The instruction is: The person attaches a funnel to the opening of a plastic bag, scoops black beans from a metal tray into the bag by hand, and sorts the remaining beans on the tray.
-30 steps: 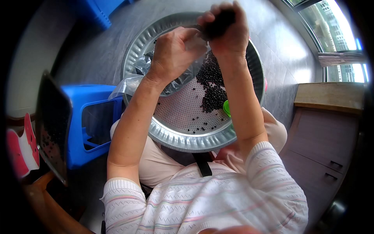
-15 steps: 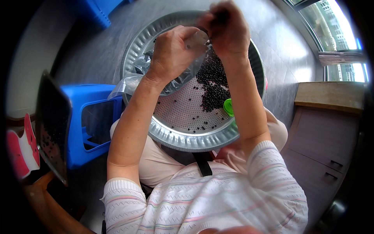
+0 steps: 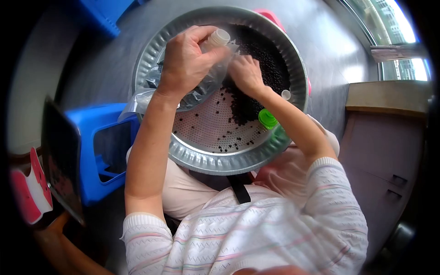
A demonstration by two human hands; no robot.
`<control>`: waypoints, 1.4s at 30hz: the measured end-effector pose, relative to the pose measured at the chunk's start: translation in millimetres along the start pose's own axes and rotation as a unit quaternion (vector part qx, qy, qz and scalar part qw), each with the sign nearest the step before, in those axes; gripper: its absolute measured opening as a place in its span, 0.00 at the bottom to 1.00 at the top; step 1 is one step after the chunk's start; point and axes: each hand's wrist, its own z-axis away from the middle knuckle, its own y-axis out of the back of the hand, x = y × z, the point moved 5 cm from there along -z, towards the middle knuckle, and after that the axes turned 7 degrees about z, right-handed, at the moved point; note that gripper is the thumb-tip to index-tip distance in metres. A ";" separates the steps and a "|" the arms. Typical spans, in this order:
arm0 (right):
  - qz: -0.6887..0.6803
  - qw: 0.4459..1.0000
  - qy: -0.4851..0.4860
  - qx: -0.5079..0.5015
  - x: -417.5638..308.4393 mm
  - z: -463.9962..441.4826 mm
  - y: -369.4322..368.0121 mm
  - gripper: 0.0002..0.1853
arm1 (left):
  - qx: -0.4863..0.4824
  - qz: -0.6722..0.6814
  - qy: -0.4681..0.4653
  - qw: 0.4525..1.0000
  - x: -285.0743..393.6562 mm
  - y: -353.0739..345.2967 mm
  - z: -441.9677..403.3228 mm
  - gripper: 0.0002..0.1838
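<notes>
A large round metal tray (image 3: 208, 166) with a perforated bottom lies in front of me, holding a heap of small black beans (image 3: 270, 68). My left hand (image 3: 185, 59) is wrapped round a clear plastic bottle (image 3: 221, 37), its uncapped mouth tilted up over the tray. Down at the heap's left edge, my right hand (image 3: 247, 73) has its fingers curled into the beans, with the fingertips hidden. A clear plastic bag (image 3: 195, 101) lies in the tray under my left forearm. Close to my right forearm are a bright green cap (image 3: 267, 119) and a small white cap (image 3: 286, 95).
A blue plastic stool (image 3: 87, 151) stands at the left, beside a dark upright panel (image 3: 62, 151) and a red-and-white object (image 3: 34, 188). Another blue plastic piece (image 3: 103, 16) is at the upper left. A cabinet (image 3: 380, 151) stands at the right under the window.
My right hand has come down from above the tray's far edge into the beans. My left hand has shifted slightly left, and the bottle's mouth now shows. The tray appears slightly higher and further left.
</notes>
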 end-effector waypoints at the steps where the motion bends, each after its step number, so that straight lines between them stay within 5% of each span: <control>1: -0.005 0.999 0.013 -0.046 -6.6 9.3 3.3 0.08 | -0.005 0.014 0.007 1.000 -1.9 -0.2 -0.7 0.18; 6: -0.082 0.988 0.115 -0.055 -50.1 40.6 28.0 0.15 | -0.006 -0.005 0.013 1.000 -7.7 -0.7 -1.4 0.19; 10: -0.009 0.986 0.162 -0.047 -29.7 38.7 13.4 0.14 | -0.012 -0.007 0.021 1.000 -6.7 -0.3 -0.3 0.20; 17: 0.081 0.991 0.013 -0.106 28.2 12.5 0.0 0.10 | 0.001 0.006 0.015 1.000 -10.8 -0.1 -1.5 0.19; 23: 0.014 0.993 -0.027 -0.113 45.1 9.1 -21.2 0.13 | -0.009 0.017 0.021 1.000 -5.5 0.2 -1.5 0.19; 25: -0.139 0.973 -0.156 -0.096 52.3 5.6 -11.6 0.14 | -0.007 0.002 0.014 1.000 -0.6 1.1 -0.9 0.18; 26: -0.215 0.948 -0.218 -0.088 54.8 5.1 -8.9 0.14 | -0.003 -0.002 0.009 1.000 -1.9 1.6 -1.1 0.18; 27: -0.341 0.865 -0.339 -0.142 56.5 7.3 -11.4 0.14 | 0.000 -0.005 0.004 1.000 -5.9 1.2 -1.4 0.18; 30: -0.693 0.590 -0.403 -0.096 41.3 0.2 10.8 0.14 | 0.003 -0.024 0.002 1.000 -7.7 1.2 -2.1 0.18; 31: -0.735 0.549 -0.394 -0.052 31.2 -9.0 25.4 0.14 | 0.004 -0.030 0.003 1.000 -7.6 1.2 -2.0 0.18; 37: -0.901 0.387 -0.196 -0.008 1.9 -82.1 98.1 0.11 | -0.001 -0.024 0.005 1.000 -2.6 0.7 -0.9 0.18; 42: -0.909 0.374 -0.173 0.064 -25.8 -108.5 112.9 0.12 | 0.001 -0.014 0.009 1.000 -3.5 0.9 -1.6 0.17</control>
